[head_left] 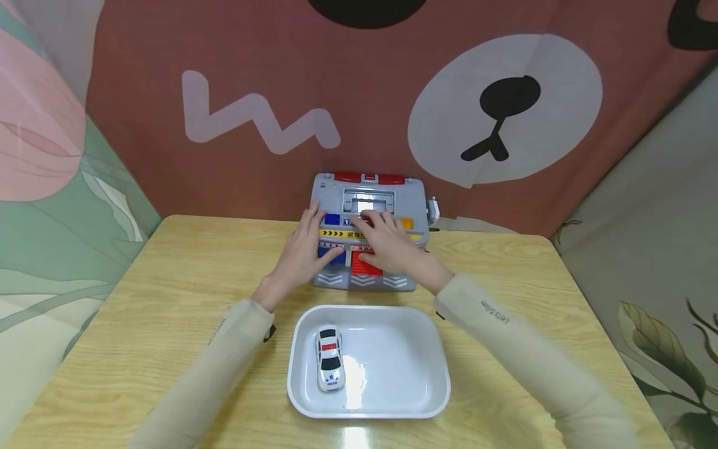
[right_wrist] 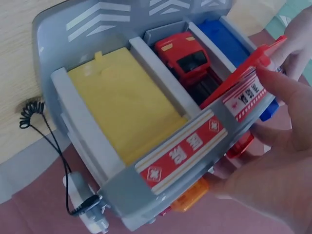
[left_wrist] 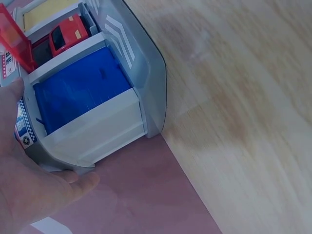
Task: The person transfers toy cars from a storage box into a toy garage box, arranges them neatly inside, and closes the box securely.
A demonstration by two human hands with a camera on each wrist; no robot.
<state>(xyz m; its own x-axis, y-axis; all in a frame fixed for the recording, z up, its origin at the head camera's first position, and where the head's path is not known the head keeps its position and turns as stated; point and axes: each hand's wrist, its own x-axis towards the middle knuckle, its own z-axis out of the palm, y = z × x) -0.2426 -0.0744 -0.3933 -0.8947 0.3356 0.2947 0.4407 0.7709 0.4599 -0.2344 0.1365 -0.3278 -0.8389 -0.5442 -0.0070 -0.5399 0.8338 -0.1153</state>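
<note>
A grey toy garage (head_left: 412, 193) stands at the back of the table, with blue (left_wrist: 83, 87), red and yellow (right_wrist: 122, 102) doors along its front. Its red door (right_wrist: 234, 80) is swung up, and a red toy car (right_wrist: 183, 56) shows in the bay behind it; the other two doors are down. My left hand (head_left: 303, 249) grips the garage's left side, thumb at the front and fingers over the top. Across the upper front edge, my right hand (head_left: 392, 246) holds on, its thumb beside the red door and its fingers among the coloured buttons.
Close in front of the garage is a white tray (head_left: 367, 415) with a white toy police car (head_left: 330, 362) in its left part. A white handset (right_wrist: 83, 195) on a coiled black cord hangs at the garage's right side. A printed curtain (head_left: 364, 125) rises behind the table.
</note>
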